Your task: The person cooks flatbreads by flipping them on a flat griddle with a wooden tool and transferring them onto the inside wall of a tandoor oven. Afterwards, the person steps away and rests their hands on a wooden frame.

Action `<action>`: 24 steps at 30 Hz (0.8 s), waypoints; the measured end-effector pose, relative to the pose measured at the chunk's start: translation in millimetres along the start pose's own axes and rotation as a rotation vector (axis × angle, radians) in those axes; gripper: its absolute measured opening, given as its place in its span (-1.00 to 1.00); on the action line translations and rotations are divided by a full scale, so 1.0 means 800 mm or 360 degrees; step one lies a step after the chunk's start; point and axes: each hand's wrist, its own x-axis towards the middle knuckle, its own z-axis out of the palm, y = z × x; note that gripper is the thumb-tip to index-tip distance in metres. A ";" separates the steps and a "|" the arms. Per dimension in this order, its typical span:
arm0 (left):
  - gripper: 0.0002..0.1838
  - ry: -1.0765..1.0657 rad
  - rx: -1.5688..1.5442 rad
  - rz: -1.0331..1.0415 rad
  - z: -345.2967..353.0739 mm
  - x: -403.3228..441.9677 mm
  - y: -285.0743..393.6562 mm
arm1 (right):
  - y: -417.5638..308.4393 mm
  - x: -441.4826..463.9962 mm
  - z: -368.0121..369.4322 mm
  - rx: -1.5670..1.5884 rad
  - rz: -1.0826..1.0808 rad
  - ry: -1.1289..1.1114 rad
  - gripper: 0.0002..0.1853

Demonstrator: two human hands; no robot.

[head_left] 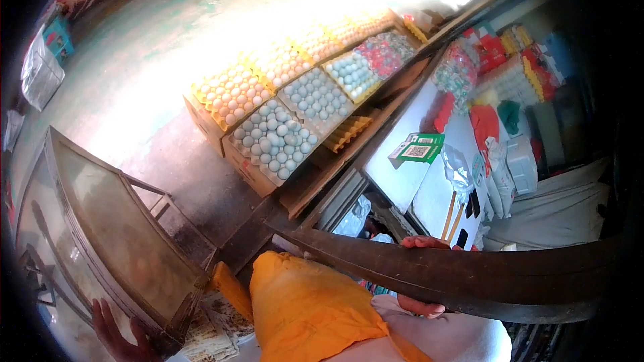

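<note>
My right hand (pixel 421 305) is wrapped round a long dark beam (pixel 469 271), its fingers showing above and its thumb below. At the lower left, my left hand (pixel 121 332) has its fingers spread against the lower edge of a glass-sided cabinet (pixel 124 228). The contents behind the cloudy glass are hard to make out. An orange cloth (pixel 308 308) covers my front between the hands.
Trays of pale eggs (pixel 275 141) and brown eggs (pixel 235 94) lie on boxes ahead. To the right, a white counter (pixel 399 177) bears a green QR card (pixel 417 150), wooden sticks (pixel 453 221) and bags. A silvery sack (pixel 41 70) stands far left.
</note>
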 end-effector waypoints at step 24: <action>-0.57 -0.0029 0.0015 -0.0001 -0.001 -0.003 -0.003 | -0.001 0.004 -0.001 -0.0022 -0.0061 -0.0149 -0.49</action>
